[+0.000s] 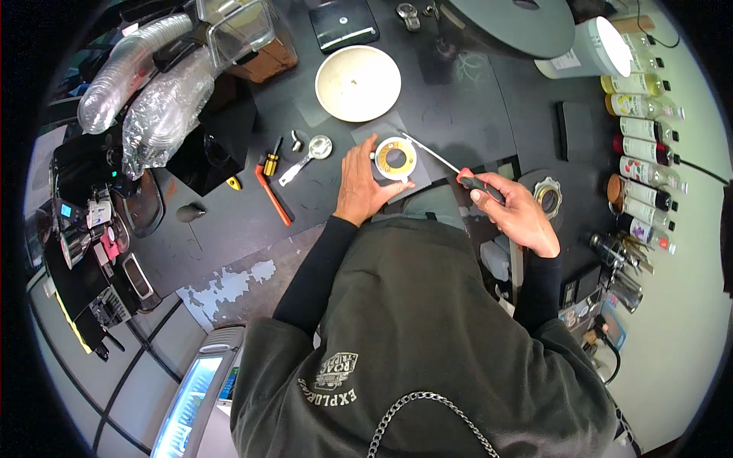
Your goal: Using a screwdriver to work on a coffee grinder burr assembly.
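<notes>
My left hand [359, 183] is closed around the side of a round white part [410, 159] with a brass-coloured inner ring and a hole in its middle. The part sits at the near edge of the dark table, my thumb on its near side and fingers on its left. In my right hand [523, 216] is a screwdriver [466, 178] with a red and black handle, its long shaft slanting up and left. The tip reaches the far edge of the white part; whether it touches, I cannot tell.
Beyond the part stands a cream bowl [358, 82]. Left lie a metal scoop [307, 159], an orange-red bent tool [272, 196] and a yellow-black screwdriver [272, 162]. A notched metal ring [547, 197] lies right of my right hand. Bottles [641, 153] line the right side.
</notes>
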